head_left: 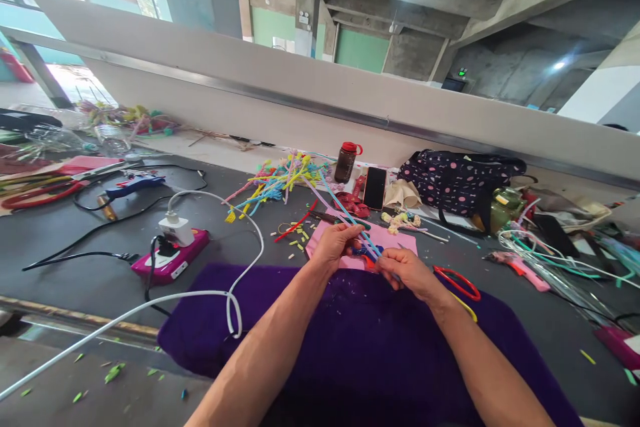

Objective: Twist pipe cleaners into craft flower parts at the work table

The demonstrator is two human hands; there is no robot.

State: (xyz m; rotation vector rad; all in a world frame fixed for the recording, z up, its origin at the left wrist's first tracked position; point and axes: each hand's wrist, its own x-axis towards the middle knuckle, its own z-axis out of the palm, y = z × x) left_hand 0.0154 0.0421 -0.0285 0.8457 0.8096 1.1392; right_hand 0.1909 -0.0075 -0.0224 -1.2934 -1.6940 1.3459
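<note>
My left hand [340,243] and my right hand [403,267] are close together over a pink sheet [405,240]. Both are closed on long, thin pipe cleaners, one light blue [345,207] and one lilac [319,193]. These slant from the upper left down between my fingers, with the far ends free. Exactly where the fingertips pinch is partly hidden. Under my hands, a dark blue and orange object [370,255] shows only in part. A dark-handled tool [325,216] lies just beyond my left hand.
A colourful pipe-cleaner pile [290,177] lies ahead, near a brown bottle [346,163] and a phone [375,188]. A patterned bag [460,180] is at right. At left are a magenta power strip [173,257], its white cable [150,307] and a blue glue gun [135,187].
</note>
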